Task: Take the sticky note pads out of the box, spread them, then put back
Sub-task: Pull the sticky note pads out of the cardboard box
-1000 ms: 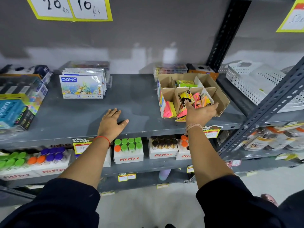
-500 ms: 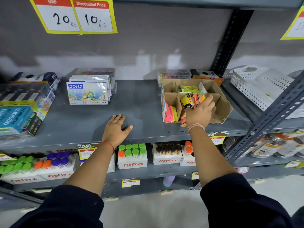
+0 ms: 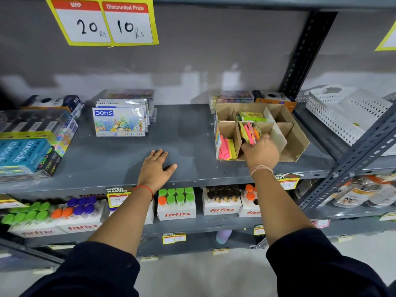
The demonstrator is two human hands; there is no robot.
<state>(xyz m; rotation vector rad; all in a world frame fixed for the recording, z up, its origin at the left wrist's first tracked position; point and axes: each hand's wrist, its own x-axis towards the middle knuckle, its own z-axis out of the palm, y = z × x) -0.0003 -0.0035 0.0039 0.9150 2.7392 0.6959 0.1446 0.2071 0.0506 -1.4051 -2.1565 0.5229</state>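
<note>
A brown cardboard box (image 3: 296, 139) with divider slots stands on the grey shelf (image 3: 188, 133) at the right. My right hand (image 3: 260, 152) reaches into its middle front slot, fingers closed around a bunch of bright sticky note pads (image 3: 249, 131) in pink, yellow and orange. More pink and yellow pads (image 3: 227, 149) stand in the left front slot. A green pack (image 3: 251, 116) sits in a back slot. My left hand (image 3: 155, 168) lies flat on the shelf, palm down, fingers apart, holding nothing.
A DOMS pastel box (image 3: 120, 122) stands at the back left, blue apsara packs (image 3: 25, 153) at the far left. White perforated baskets (image 3: 347, 112) fill the shelf to the right behind a slanted steel brace (image 3: 351, 161). Fitfizz bottle cartons (image 3: 176, 203) line the shelf below.
My right hand has moved forward and down into the box with the pads, which now stand upright in the middle slot. My left hand has stayed flat on the shelf.
</note>
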